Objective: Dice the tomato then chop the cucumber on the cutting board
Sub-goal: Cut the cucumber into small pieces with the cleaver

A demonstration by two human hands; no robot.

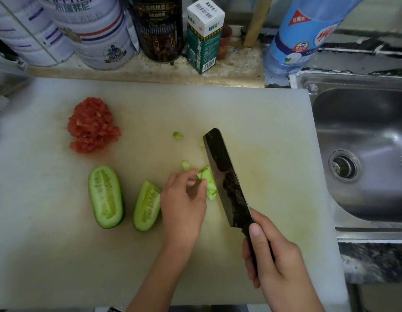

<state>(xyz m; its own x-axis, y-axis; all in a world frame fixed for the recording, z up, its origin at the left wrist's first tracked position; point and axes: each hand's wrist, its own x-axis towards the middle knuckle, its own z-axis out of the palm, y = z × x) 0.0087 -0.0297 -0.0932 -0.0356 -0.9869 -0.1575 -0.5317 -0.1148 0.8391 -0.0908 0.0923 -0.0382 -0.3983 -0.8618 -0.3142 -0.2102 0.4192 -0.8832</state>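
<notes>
Two cucumber lengths lie cut side up in the lower left of the cutting board [263,122]: a cucumber half [106,197] and a narrower cucumber wedge [147,207]. Diced tomato [92,126] is heaped above them. At centre, the left hand [184,206] pinches thin cucumber slices [210,183] with curled fingertips, against the cleaver [224,176], whose handle the right hand [270,255] grips.

We read "KELE" on the top and side of the green-and-white carton [204,37]; the white tin [87,23] shows partial "riffney". Chinese print on the black can [159,28] and blue bottle [303,34]; too blurred for us.
</notes>
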